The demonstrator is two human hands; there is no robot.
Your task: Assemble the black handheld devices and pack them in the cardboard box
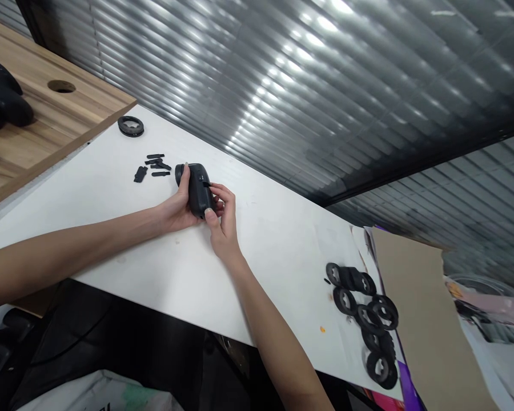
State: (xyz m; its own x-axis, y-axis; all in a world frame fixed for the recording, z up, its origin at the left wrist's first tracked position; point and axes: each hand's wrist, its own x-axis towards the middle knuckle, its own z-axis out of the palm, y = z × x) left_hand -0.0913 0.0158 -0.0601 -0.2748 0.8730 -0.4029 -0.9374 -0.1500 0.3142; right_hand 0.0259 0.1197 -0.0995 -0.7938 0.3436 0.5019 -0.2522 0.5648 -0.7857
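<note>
A black rounded plastic device (199, 191) with a round end at its upper left is held just above the white table. Around its left side and underside wraps my left hand (177, 206), thumb on top near the round end. My right hand (224, 220) grips the device's right end, thumb at its lower edge and fingertips at a small slot on its upper face. A thin dark bit shows at those fingertips, too small to name. Left of the device lie several small black strips (160, 164) and a small black flat piece (140, 174).
A black ring (131, 126) lies at the white table's (282, 274) far left corner. Several black rings (370, 319) are heaped at the right, beside brown cardboard (420, 308). A wooden desk (81, 105) adjoins at left; a shuttered wall (240, 74) runs behind.
</note>
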